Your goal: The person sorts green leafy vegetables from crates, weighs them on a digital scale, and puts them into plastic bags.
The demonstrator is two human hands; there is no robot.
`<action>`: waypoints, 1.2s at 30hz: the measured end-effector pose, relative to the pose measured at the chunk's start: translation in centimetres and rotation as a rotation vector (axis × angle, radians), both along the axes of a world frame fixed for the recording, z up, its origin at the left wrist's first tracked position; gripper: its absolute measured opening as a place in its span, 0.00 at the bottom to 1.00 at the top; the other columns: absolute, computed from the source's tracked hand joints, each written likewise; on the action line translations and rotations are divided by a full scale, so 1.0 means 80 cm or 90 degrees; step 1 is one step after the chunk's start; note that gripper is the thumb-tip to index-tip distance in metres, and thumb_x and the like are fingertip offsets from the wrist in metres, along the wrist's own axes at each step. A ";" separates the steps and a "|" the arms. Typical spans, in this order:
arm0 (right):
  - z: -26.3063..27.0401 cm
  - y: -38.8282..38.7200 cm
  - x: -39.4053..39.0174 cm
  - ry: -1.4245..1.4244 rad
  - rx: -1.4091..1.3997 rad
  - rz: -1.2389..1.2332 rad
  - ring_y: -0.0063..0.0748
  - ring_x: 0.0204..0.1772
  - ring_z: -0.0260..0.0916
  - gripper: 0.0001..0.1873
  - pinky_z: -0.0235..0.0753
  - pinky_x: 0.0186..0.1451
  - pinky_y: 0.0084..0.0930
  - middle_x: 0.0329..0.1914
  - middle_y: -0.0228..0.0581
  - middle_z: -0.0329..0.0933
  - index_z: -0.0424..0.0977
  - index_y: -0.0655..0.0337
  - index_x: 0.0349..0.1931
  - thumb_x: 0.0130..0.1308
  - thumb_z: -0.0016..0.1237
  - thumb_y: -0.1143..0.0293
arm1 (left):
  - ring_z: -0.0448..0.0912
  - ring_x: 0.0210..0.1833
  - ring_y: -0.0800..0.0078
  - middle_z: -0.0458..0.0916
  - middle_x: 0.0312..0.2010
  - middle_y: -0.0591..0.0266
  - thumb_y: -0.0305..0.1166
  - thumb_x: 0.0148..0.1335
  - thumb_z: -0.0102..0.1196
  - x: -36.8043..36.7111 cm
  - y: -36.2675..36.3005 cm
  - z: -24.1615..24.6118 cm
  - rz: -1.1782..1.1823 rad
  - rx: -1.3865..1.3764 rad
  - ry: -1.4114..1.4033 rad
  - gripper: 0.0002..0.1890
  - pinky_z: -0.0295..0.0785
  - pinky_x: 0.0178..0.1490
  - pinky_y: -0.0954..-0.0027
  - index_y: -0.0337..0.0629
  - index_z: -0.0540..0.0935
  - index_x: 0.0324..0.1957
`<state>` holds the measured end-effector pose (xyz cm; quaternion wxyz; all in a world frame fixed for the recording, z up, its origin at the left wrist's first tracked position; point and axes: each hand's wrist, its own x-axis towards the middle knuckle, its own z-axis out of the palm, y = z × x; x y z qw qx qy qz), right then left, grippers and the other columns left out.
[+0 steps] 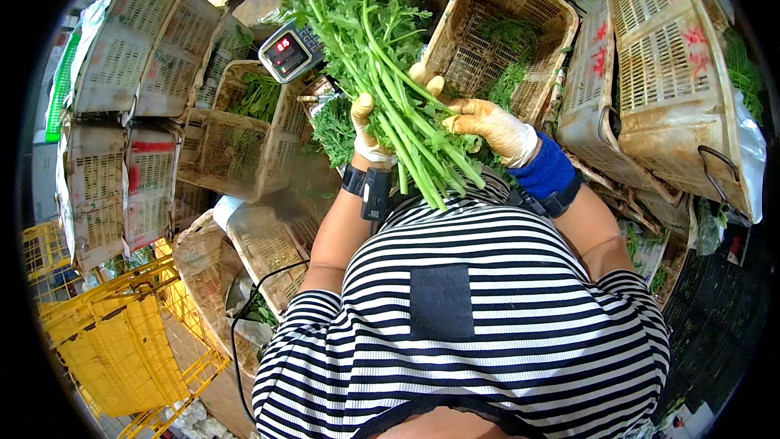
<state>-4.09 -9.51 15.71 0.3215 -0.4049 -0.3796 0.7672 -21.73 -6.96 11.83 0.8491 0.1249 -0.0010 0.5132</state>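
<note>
A bunch of long-stemmed leafy greens [390, 67], with lobed leaves like garland chrysanthemum, lies across both hands in front of my chest. Its cut stem ends point towards me and the leaves point away. My left hand [370, 128], in a yellowed work glove, wraps the bunch from beneath; the thumb shows on one side and fingertips on the other. On the right edge of the stems, my right hand [490, 125], gloved alike, grips with thumb and fingers. Beyond the left hand stands a weighing scale's display [287, 53] with lit red digits, partly behind the leaves.
A dirty plastic crate [448, 30] with loose green sprigs stands ahead right. Crates are stacked at left [128, 42] and right [664, 73]. Another crate [286, 128] of greens sits left. Feathery greens [335, 131] lie beside my left hand. A yellow wire-mesh cage [116, 353] stands lower left.
</note>
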 end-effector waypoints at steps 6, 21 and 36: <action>-0.011 0.000 0.029 0.011 0.149 0.220 0.14 0.36 0.61 0.11 0.61 0.42 0.13 0.31 0.25 0.66 0.69 0.63 0.34 0.51 0.51 0.70 | 0.73 0.41 0.60 0.72 0.34 0.62 0.37 0.48 0.55 0.003 -0.003 0.003 -0.070 -0.039 -0.097 0.22 0.77 0.40 0.56 0.45 0.70 0.47; -0.024 -0.070 0.082 0.173 -0.114 -0.305 0.24 0.28 0.69 0.26 0.72 0.34 0.21 0.25 0.36 0.73 0.71 0.62 0.29 0.62 0.34 0.45 | 0.64 0.57 0.60 0.72 0.40 0.60 0.40 0.49 0.55 0.038 0.007 -0.007 -0.158 -0.072 0.002 0.20 0.65 0.57 0.58 0.40 0.73 0.43; 0.063 -0.076 0.162 -0.417 0.313 0.008 0.29 0.43 0.67 0.15 0.63 0.51 0.24 0.38 0.38 0.71 0.73 0.63 0.41 0.54 0.53 0.66 | 0.61 0.60 0.52 0.64 0.54 0.56 0.44 0.39 0.62 0.043 0.024 0.007 -0.129 0.085 -0.050 0.42 0.59 0.59 0.45 0.41 0.60 0.57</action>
